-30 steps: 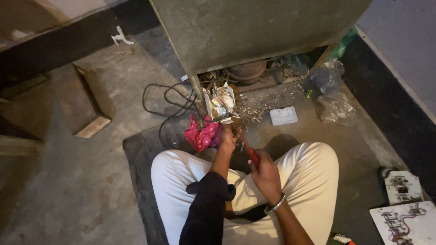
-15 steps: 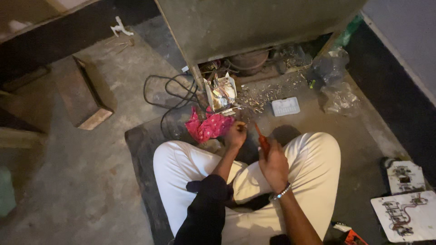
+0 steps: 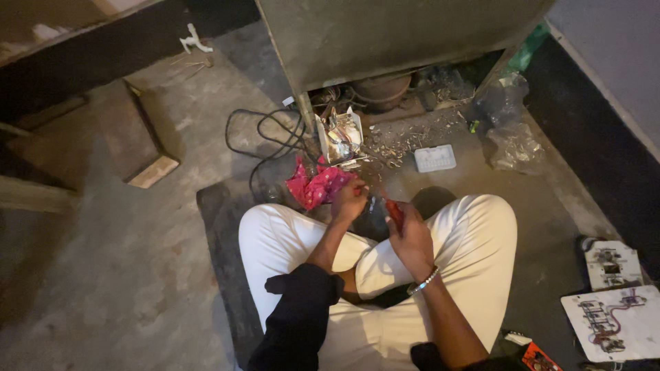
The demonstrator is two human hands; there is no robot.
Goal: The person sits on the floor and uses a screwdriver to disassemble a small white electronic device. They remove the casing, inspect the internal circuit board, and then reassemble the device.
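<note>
I sit cross-legged on a dark mat [image 3: 220, 261] in white trousers. My right hand [image 3: 411, 237] is closed around a red-handled tool [image 3: 394, 213], probably a screwdriver, whose tip points toward my left hand. My left hand [image 3: 349, 199] is curled around a small part I cannot make out, right beside a crumpled pink cloth [image 3: 315, 185] on the floor. Both hands hover over my knees, in front of the open bottom of a large grey appliance [image 3: 385, 34].
A black cable [image 3: 265, 137] loops on the concrete floor. Shiny foil packet [image 3: 342, 134], a small white tray [image 3: 434, 158] and clear plastic bags [image 3: 512, 137] lie by the appliance. Wooden block [image 3: 141, 148] sits left. Two circuit boards [image 3: 612, 323] lie at right.
The view has shifted slightly. My hands stay close together over my knees, and the red tool has tilted a little closer to the left hand.
</note>
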